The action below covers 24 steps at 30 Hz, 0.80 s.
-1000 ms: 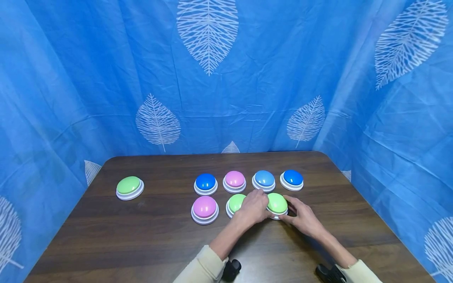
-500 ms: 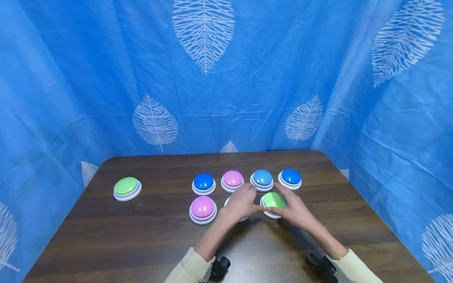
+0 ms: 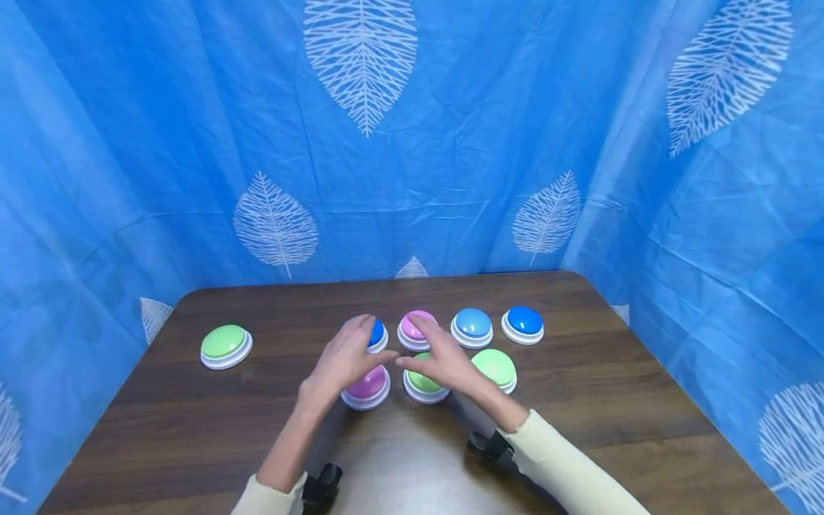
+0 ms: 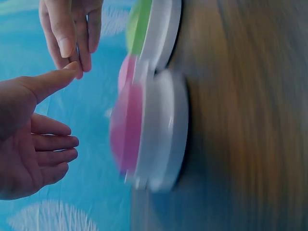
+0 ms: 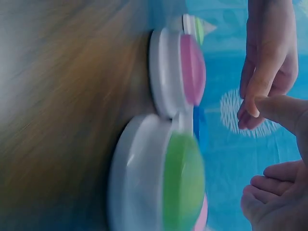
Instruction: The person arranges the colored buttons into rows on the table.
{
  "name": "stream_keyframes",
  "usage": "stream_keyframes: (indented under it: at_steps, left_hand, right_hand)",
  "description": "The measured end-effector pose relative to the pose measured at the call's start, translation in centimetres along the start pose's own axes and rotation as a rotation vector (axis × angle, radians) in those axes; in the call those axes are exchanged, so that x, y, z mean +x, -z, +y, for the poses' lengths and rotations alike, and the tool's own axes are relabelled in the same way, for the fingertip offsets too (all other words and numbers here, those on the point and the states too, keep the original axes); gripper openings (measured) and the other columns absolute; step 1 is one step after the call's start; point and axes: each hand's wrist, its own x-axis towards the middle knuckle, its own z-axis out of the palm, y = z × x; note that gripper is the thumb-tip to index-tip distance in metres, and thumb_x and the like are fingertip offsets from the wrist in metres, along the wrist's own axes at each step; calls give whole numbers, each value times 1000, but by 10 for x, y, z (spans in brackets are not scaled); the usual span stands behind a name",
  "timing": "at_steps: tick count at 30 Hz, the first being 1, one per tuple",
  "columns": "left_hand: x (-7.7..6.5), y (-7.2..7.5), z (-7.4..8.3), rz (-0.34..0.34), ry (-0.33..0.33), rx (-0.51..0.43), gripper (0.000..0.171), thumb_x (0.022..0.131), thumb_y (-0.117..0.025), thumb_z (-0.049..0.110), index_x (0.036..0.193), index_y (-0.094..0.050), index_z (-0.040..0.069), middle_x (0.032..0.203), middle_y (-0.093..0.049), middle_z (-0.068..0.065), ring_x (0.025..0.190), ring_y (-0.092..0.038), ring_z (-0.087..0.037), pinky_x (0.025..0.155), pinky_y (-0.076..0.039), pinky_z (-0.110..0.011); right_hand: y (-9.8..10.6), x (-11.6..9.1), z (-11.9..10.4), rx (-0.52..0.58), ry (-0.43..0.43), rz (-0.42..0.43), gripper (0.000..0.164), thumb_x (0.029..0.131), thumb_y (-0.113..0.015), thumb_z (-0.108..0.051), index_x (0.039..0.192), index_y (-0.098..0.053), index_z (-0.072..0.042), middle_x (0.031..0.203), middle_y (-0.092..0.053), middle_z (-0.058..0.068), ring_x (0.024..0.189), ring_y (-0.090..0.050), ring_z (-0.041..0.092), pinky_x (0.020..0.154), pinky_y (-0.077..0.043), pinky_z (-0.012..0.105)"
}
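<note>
Above the front row of round push buttons, my left hand is spread, its palm hiding part of a pink button and its fingers overlapping a dark blue one behind. Just right of it, my right hand hovers over a green button, fingertips across a pink button in the back row. The thumb tips meet or nearly meet. In the left wrist view the left fingers show nothing between them; the right wrist view likewise shows the right hand holding nothing.
To the right are another green button, a light blue button and a dark blue button. A lone green button sits far left on the brown wooden table. A blue leaf-patterned curtain surrounds the table's back and sides.
Both hands have left the right-hand green button and moved left, side by side, over the middle green and front pink buttons. The buttons stay in their two rows; the view shifts slightly.
</note>
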Motion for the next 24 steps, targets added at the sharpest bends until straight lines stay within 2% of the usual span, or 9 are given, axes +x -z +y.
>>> stream_keyframes:
  at_steps: [3, 8, 12, 17, 24]
  left_hand:
    - [-9, 16, -21, 21, 48, 14, 81, 86, -77, 38, 142, -44, -9, 145, -45, -28, 135, -40, -42, 106, -38, -57]
    - [-27, 44, -54, 42, 118, 48, 83, 89, -72, 42, 141, -40, -15, 145, -40, -35, 136, -36, -49, 107, -33, -61]
    - [-40, 63, -77, 60, 163, 54, 88, 91, -70, 45, 142, -36, -17, 145, -36, -39, 135, -33, -52, 107, -30, -64]
    - [-55, 80, -101, 62, 233, 37, 95, 90, -68, 50, 143, -30, -19, 145, -31, -42, 134, -31, -56, 105, -30, -67]
    - [-73, 99, -134, 43, 338, 10, 98, 90, -64, 56, 144, -26, -18, 138, -35, -41, 120, -39, -56, 97, -37, -71]
  right_hand:
    - [-15, 17, -15, 0, 36, -25, 79, 86, -78, -34, 149, -41, -5, 150, -44, 15, 139, -40, 32, 111, -35, 51]
    - [-41, 40, -41, 10, 48, -84, 78, 87, -76, -34, 150, -40, -5, 153, -41, 14, 140, -38, 31, 111, -34, 52]
    - [-62, 58, -59, -22, 48, -121, 80, 87, -75, -38, 151, -39, -7, 153, -41, 10, 141, -37, 26, 113, -33, 44]
    - [-83, 79, -80, -55, 73, -142, 79, 87, -75, -39, 150, -41, -5, 152, -43, 10, 140, -39, 22, 112, -34, 35]
    - [-114, 99, -111, -97, 78, -188, 78, 89, -73, -43, 151, -40, -8, 153, -43, 6, 140, -38, 19, 112, -34, 35]
